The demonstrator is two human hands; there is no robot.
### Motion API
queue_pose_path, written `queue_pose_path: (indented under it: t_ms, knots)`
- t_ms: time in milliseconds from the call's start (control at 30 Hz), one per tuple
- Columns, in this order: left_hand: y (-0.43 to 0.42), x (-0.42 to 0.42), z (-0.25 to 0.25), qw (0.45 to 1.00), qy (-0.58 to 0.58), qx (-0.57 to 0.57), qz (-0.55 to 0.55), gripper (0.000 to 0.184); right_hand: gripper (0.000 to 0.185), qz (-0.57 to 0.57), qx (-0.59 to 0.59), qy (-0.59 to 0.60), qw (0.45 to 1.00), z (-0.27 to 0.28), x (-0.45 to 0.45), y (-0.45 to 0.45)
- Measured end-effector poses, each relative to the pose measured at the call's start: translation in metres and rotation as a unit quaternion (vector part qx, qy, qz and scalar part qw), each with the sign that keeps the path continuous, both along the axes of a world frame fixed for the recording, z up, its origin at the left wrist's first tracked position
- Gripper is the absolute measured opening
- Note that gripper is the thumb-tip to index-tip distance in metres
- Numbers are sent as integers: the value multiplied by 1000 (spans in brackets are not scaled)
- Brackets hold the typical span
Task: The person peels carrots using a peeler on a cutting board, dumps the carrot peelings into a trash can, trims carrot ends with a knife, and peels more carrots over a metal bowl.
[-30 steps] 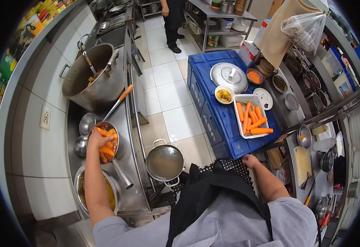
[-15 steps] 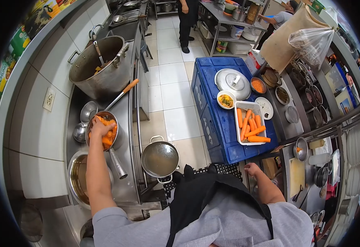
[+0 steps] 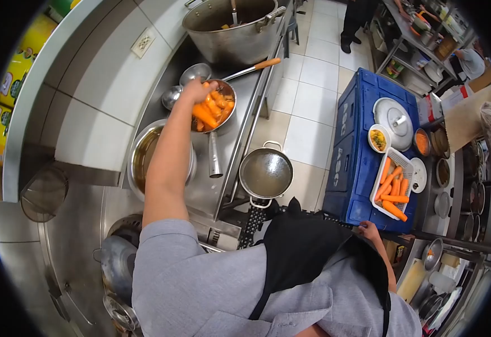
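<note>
My left hand (image 3: 199,91) is at the rim of a metal saucepan (image 3: 216,135) full of orange pieces (image 3: 214,109), its fingers bent over them; whether they grip a piece is hidden. Two ladle bowls (image 3: 195,73) lie beside the pan, and a wooden-handled tool (image 3: 268,63) rests behind it. Below the pan is a wide metal bowl (image 3: 135,163) with yellowish liquid, partly behind my forearm. My right hand (image 3: 367,228) hangs near the blue chest's front edge with its fingers curled; what they hold, if anything, cannot be made out.
A big stockpot (image 3: 228,39) stands at the counter's back. A two-handled pot (image 3: 266,173) of liquid sits low beside the counter. The blue chest (image 3: 346,157) bears a white basket (image 3: 411,168) of carrots, a lid (image 3: 393,123) and bowls. A person (image 3: 358,22) stands in the aisle; another is at the back right.
The view has turned left, so the counter and chest appear farther right. My left hand remains at the saucepan, now at its upper left rim. My right hand stays near the chest.
</note>
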State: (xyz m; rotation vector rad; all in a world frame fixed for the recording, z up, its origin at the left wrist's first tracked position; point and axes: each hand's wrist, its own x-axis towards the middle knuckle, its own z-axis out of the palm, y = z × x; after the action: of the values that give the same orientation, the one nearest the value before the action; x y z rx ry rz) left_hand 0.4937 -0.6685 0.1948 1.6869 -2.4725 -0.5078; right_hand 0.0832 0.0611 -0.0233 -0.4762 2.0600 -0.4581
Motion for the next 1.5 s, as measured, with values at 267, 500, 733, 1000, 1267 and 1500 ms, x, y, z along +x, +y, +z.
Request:
queue_pose_path:
  t_ms: [267, 500, 733, 1000, 1267, 1500]
  knots:
    - [-3, 37, 55, 997, 37, -71, 1, 63, 26, -37, 47, -12, 998, -21, -16, 8]
    - [36, 12, 35, 997, -27, 39, -57, 82, 31, 7, 46, 27, 999, 16, 18, -26]
    - [18, -13, -16, 993, -50, 42, -98, 106, 38, -24, 31, 25, 999, 23, 46, 3]
    - [66, -25, 69, 994, 52, -39, -87, 85, 37, -84, -15, 77, 993, -5, 62, 126]
    - [218, -100, 17, 936, 296, -130, -137, 35, 37, -262, -13, 98, 960, 38, 92, 271]
    - [570, -292, -63, 847, 226, 194, -441, 32, 31, -368, -113, 62, 921, 38, 151, 406]
